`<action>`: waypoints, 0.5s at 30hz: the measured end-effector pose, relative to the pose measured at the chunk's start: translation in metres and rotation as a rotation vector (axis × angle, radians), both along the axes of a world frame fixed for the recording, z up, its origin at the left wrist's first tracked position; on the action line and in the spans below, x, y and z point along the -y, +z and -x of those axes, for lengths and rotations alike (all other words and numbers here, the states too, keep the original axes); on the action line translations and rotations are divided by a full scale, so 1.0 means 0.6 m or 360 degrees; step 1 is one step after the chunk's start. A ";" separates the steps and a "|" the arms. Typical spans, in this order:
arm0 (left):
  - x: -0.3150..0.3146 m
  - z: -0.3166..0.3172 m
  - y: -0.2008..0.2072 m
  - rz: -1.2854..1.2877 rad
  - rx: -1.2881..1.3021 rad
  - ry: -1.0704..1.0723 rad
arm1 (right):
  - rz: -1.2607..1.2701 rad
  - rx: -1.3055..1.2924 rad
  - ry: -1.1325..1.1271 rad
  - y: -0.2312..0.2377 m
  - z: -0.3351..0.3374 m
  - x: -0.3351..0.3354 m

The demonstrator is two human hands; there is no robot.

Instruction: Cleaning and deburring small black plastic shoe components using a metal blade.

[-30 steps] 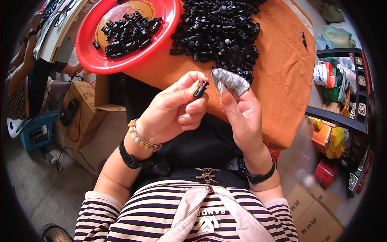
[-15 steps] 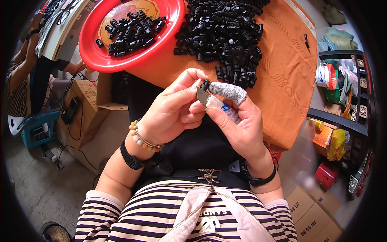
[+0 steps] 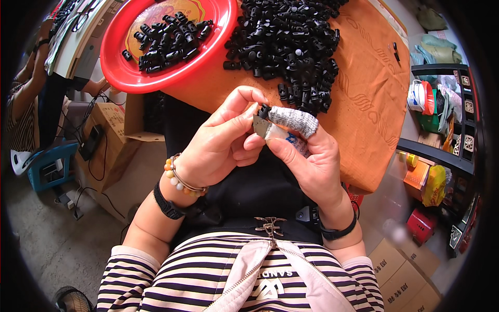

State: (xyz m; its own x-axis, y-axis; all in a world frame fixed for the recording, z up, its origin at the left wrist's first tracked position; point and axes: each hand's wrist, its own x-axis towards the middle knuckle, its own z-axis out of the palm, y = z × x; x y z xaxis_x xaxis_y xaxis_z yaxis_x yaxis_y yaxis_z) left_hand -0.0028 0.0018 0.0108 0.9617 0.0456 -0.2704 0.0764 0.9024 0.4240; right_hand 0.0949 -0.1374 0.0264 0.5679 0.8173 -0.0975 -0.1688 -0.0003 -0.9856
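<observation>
My left hand (image 3: 223, 132) pinches a small black plastic part (image 3: 263, 111) between thumb and fingertips. In my right hand (image 3: 317, 164) is a knife blade (image 3: 260, 126), flat and metal, its grip end wrapped in whitish material with blue marks. The blade lies right against the black part; whether it cuts in cannot be seen. A grey knitted finger cover (image 3: 293, 119) sits on my right index finger, which bends over the part. Beyond my hands, a large pile of similar black parts (image 3: 286, 41) covers the table's middle. More black parts (image 3: 174, 41) lie on a red round tray (image 3: 115, 70).
An orange cloth (image 3: 364, 99) covers the table, with a thin dark object (image 3: 396, 52) near its right edge. Cardboard boxes (image 3: 112, 151) and a blue stool (image 3: 44, 171) stand left. Another person's arm (image 3: 28, 93) shows far left. A black shelf (image 3: 436, 156) stands right.
Almost nothing differs. The blade and my right fingers have shifted very slightly against the black part; both hands keep their hold.
</observation>
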 end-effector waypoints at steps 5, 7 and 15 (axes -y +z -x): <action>-0.003 0.001 -0.002 0.0007 0.0014 -0.0031 | -0.0089 -0.0018 0.0038 -0.003 -0.003 -0.001; -0.001 0.001 -0.002 0.0042 -0.0018 0.0001 | -0.0073 0.0036 0.0025 -0.005 -0.003 -0.001; -0.001 -0.001 -0.006 0.0238 -0.0023 0.0003 | -0.0059 -0.0143 0.0017 0.001 -0.012 0.002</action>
